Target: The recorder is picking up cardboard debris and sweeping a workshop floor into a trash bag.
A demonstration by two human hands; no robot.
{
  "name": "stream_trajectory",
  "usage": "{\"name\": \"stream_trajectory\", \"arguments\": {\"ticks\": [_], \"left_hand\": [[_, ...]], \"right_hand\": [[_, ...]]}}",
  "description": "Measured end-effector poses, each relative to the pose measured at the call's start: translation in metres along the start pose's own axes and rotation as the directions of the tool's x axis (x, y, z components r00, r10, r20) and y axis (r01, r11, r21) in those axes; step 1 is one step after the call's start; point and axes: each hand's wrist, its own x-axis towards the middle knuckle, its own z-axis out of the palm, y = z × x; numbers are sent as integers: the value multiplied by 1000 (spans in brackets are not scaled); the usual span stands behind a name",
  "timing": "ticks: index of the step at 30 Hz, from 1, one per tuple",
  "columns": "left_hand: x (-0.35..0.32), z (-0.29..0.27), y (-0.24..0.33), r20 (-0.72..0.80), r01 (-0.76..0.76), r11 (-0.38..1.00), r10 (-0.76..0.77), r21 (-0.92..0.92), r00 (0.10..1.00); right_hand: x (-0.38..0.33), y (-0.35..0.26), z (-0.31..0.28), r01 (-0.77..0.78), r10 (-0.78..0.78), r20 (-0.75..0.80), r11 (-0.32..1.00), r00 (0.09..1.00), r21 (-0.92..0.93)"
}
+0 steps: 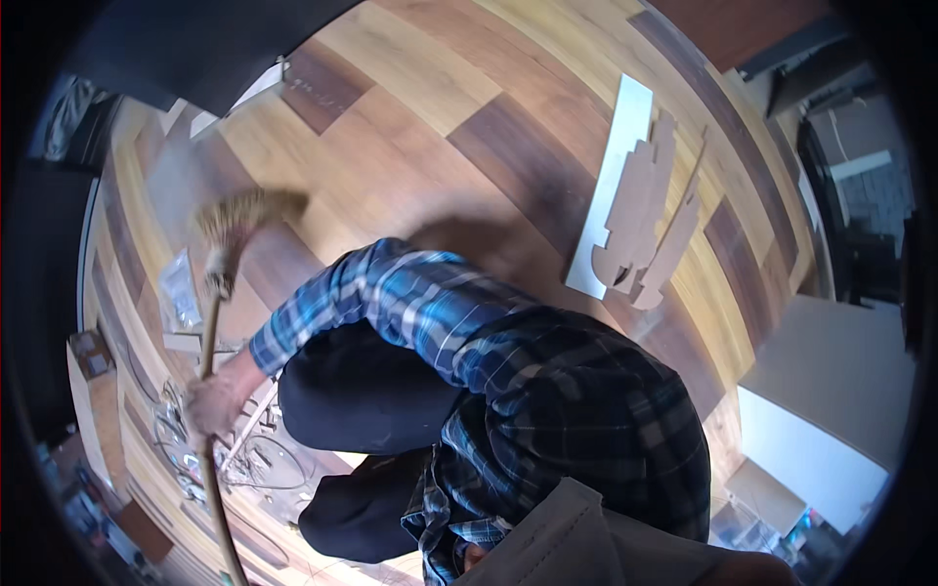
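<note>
Broom (246, 217): your left hand (211, 405) clenches its handle; right hand unseen; sweep low, away from the cables (256, 464) beside it

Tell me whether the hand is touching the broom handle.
Touching: the head view shows the hand wrapped around the broom handle.

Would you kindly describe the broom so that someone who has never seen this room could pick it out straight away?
Start at the wood plank floor and look to its left side, above a tangle of wires. A long thin stick runs up through a hand to a straw-coloured, fan-shaped head: the broom. Unlike the flat cardboard cut-outs to the right, it is bristly and motion-blurred.
</note>
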Motion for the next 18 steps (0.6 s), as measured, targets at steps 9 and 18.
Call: {"name": "stream_trajectory", "arguments": {"ticks": [9, 18], "left_hand": [[-52, 169, -265, 449, 709, 676, -580, -201, 680], [-358, 556, -222, 938, 950, 62, -189, 306, -290]], "right_hand": [[-344, 44, -313, -604, 382, -526, 715, 760, -352], [-693, -236, -454, -670, -67, -974, -735, 217, -99]]}}
